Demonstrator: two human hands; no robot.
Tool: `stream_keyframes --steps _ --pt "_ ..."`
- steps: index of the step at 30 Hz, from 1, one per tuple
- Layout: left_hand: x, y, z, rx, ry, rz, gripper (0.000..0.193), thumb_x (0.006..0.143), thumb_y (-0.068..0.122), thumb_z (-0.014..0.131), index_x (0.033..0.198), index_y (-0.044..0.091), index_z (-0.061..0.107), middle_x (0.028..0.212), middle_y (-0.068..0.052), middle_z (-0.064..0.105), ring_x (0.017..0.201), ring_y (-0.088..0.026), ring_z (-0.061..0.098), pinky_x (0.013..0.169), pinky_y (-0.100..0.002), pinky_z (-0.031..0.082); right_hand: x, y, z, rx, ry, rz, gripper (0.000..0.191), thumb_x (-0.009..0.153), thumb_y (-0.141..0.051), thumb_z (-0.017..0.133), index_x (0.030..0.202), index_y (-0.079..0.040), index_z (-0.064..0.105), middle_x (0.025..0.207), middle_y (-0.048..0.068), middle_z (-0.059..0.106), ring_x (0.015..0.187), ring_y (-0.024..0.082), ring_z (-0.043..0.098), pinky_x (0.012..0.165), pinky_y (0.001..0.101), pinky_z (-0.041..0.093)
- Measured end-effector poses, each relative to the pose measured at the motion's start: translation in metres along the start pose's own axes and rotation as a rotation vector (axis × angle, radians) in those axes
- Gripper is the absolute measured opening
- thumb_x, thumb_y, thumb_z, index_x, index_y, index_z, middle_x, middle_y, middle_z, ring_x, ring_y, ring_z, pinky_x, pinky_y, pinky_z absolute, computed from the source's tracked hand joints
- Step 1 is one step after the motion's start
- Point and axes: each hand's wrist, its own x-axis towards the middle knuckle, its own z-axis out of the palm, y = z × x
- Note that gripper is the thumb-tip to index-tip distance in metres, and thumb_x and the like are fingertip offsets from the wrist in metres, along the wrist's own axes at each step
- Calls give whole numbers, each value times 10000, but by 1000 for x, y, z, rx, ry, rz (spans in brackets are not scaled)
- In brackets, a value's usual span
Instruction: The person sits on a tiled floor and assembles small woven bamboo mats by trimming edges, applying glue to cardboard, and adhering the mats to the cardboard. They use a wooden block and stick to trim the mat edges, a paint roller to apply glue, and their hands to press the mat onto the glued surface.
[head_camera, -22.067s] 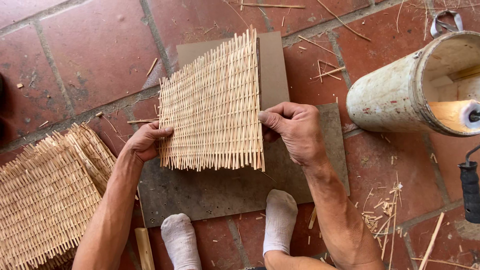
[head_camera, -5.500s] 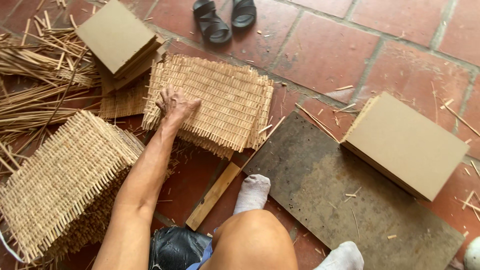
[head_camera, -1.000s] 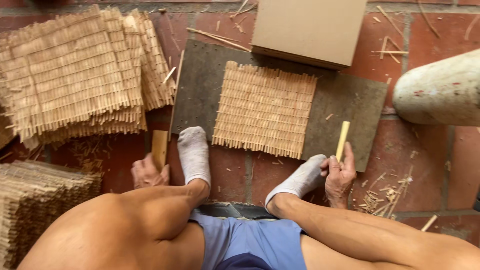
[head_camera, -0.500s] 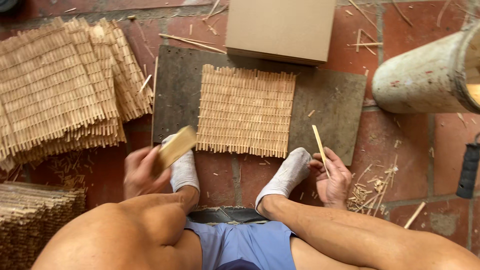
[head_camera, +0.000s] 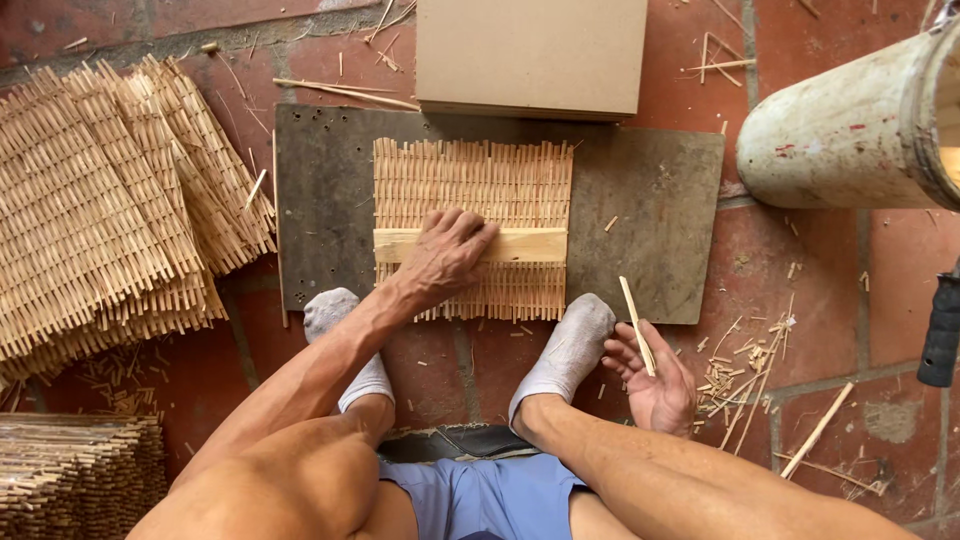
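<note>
Head view: the left hand (head_camera: 447, 252) lies flat, fingers spread, pressing a wooden slat (head_camera: 530, 245) across the middle of a woven mat (head_camera: 472, 180). The slat runs from side to side, spanning the mat's width. The mat lies on a dark board (head_camera: 640, 210) on the tiled floor (head_camera: 830, 260).

The right hand (head_camera: 655, 375) is off the board, just beside its near right corner, palm up and loosely curled, pinching a thin stick (head_camera: 636, 322) between thumb and fingers. The stick points up and away from the person. Two socked feet (head_camera: 560, 350) rest at the board's near edge, one on either side of the left forearm.

A flat box (head_camera: 530, 55) sits at the board's far edge. A stack of mats (head_camera: 100, 210) lies to the left, a white cylinder (head_camera: 850, 130) on its side to the right, and splinters (head_camera: 745, 365) are scattered by the right hand.
</note>
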Motion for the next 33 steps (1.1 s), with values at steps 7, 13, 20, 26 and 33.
stream_keyframes --steps 7,13,20,26,33 --pt "-1 -3 21 3 -91 -46 470 839 174 719 1286 78 609 1128 -88 579 1060 -231 514 958 -403 410 9 -13 27 -600 -3 -272 572 935 -60 705 1450 101 516 1321 256 654 1130 289 687 967 388 567" --pt "2 -12 28 -17 -96 -49 547 847 248 747 1339 76 579 1166 -117 574 1089 -247 510 971 -417 396 44 -15 27 -1281 170 -454 282 1033 -127 730 1288 -6 732 1083 164 755 919 236 707 818 339 569" --pt "-7 -19 18 -205 0 -35 559 861 294 758 1352 100 572 1142 -86 581 1090 -258 516 967 -444 382 70 -14 51 -1500 -77 -789 215 1062 -119 670 1237 2 697 1227 197 694 1071 256 687 870 335 592" --pt "-9 -16 10 -156 2 -4 363 906 275 748 1243 180 652 1098 -44 593 1067 -225 511 969 -425 389 76 -17 66 -1154 0 -526 486 1065 -89 645 1491 -30 419 990 134 737 807 178 714 681 261 566" --pt "-13 -4 -1 -151 16 52 263 939 334 720 1168 207 717 1052 -48 599 1021 -233 498 928 -426 382 31 -53 94 -245 -314 -288 671 1025 -45 690 1611 -7 364 859 159 714 564 113 589 486 196 475"
